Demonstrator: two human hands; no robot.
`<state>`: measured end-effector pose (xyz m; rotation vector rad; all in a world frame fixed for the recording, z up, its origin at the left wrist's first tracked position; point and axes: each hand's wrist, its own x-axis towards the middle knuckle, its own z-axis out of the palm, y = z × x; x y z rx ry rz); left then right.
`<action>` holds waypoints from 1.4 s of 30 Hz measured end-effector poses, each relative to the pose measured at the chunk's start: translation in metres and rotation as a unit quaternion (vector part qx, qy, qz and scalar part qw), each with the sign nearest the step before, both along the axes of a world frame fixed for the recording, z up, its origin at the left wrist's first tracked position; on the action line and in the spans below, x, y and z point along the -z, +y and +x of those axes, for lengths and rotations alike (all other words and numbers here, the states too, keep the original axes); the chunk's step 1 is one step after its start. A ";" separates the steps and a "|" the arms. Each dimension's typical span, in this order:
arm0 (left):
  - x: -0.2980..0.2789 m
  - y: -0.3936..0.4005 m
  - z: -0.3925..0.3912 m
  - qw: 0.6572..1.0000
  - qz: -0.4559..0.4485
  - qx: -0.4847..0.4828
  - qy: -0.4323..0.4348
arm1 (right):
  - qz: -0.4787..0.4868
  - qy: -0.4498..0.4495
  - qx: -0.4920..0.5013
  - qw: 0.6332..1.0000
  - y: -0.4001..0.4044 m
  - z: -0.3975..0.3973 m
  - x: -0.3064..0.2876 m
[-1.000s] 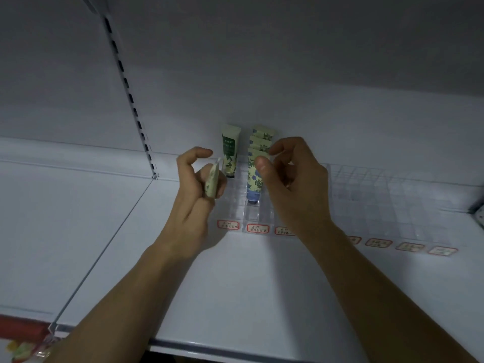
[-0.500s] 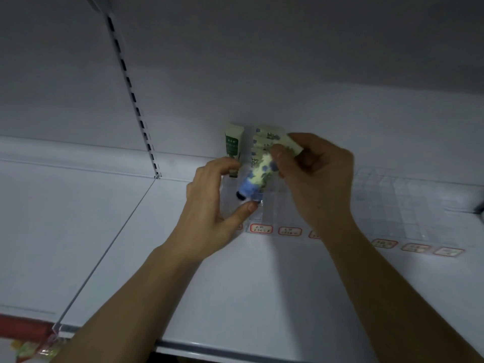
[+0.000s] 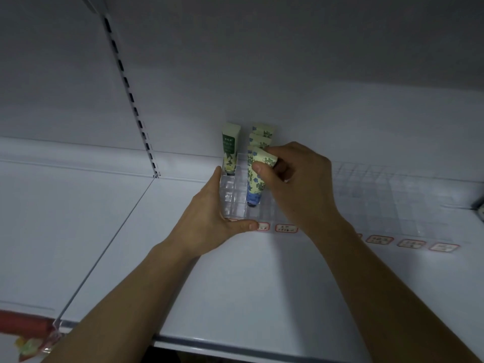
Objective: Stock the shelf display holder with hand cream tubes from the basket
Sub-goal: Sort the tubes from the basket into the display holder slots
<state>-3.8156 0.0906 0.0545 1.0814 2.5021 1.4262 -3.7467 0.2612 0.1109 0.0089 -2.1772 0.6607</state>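
Note:
A clear grid display holder (image 3: 234, 197) stands at the back of the white shelf. My right hand (image 3: 296, 184) pinches the crimped top of a floral hand cream tube (image 3: 254, 184) between thumb and forefinger; the tube stands blue end down in a middle cell. My left hand (image 3: 209, 216) rests against the holder's left front corner, fingers straight along its side, thumb along its front. A green-label tube (image 3: 230, 150) stands in the back left cell. Two more floral tubes (image 3: 262, 132) stand behind the held one. The basket is out of view.
A second clear grid holder (image 3: 392, 195) sits to the right, with red-edged price labels (image 3: 379, 239) along both fronts. A slotted upright (image 3: 131, 98) divides the back wall at left. The shelf's front edge (image 3: 235, 344) runs below my forearms. Red packaging (image 3: 23, 326) shows at bottom left.
My left hand held a tube a second ago; now it holds nothing and lies flat against the holder. My right hand tilted a floral tube and now has it upright in a cell.

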 end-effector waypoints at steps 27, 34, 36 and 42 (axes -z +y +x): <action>-0.031 -0.029 0.068 0.952 -0.185 -0.093 0.224 | -0.087 -0.190 0.011 0.978 0.046 0.084 -0.003; -0.044 0.039 0.100 0.938 -0.103 0.066 0.324 | 0.039 -0.292 0.126 0.947 0.127 0.167 -0.020; -0.045 0.077 0.106 0.932 -0.085 0.110 0.334 | 0.063 -0.299 0.160 0.939 0.144 0.192 -0.027; -0.061 0.179 0.138 0.930 -0.040 0.202 0.305 | 0.112 -0.306 0.240 0.915 0.196 0.252 -0.051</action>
